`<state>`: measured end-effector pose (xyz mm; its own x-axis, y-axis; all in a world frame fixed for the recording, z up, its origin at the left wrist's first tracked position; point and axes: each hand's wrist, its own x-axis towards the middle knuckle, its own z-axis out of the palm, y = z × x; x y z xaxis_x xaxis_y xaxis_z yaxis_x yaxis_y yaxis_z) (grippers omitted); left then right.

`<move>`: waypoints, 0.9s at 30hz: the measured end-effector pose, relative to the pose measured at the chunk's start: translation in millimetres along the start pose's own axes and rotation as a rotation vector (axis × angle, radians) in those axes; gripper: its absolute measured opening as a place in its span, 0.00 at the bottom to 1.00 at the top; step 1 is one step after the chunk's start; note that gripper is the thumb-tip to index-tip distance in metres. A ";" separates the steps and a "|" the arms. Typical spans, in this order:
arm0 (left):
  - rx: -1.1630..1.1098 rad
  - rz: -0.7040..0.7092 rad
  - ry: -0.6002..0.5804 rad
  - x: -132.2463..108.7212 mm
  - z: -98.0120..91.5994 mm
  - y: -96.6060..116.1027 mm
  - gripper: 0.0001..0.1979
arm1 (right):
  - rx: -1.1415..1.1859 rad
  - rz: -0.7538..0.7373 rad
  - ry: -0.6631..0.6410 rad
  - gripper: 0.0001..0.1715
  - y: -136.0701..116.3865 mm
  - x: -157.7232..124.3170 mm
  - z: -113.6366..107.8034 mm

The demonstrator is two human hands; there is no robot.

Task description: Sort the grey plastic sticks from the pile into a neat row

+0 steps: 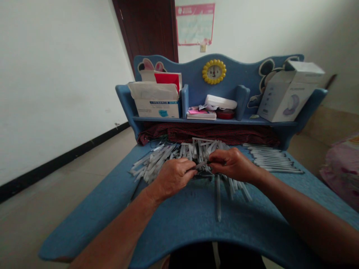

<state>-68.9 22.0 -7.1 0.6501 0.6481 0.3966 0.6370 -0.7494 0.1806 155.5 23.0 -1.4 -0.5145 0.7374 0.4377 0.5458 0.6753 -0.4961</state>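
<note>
My left hand [174, 176] is closed in a pinch on one end of a narrow translucent plastic sleeve [201, 164]. On the other side, my right hand [232, 163] pinches a thin dark stick [208, 162], which meets the sleeve's right end. How far the stick reaches into it I cannot tell. Under and behind both hands spreads a loose pile of similar translucent sleeves [161, 158]. One single sleeve [218, 201] points toward me below my right hand. To the right lies a neat row of sleeves with dark ends [272, 158].
The blue desk [179, 224] has a curved front edge. A raised shelf [165, 120] at its back carries a mask box [157, 106], notepads [202, 114] and a white carton [290, 93]. Red-and-black checked cloth [207, 132] lies beneath. A yellow clock [214, 72] hangs above.
</note>
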 end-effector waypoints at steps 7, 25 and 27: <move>0.146 0.059 -0.017 -1.8 4.1 -2.2 0.09 | -0.099 -0.038 -0.036 0.05 -6.0 0.6 -2.9; 0.105 0.103 -0.106 0.1 -4.1 -1.0 0.12 | 0.257 0.126 -0.104 0.05 0.3 1.8 2.0; 0.071 0.104 -0.124 0.3 -5.4 -0.7 0.12 | 0.294 0.149 -0.121 0.05 -0.4 2.1 2.0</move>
<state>-71.4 22.0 -2.2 0.7574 0.5827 0.2946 0.5885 -0.8047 0.0786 152.9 24.3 -1.7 -0.5280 0.8083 0.2605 0.4163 0.5138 -0.7501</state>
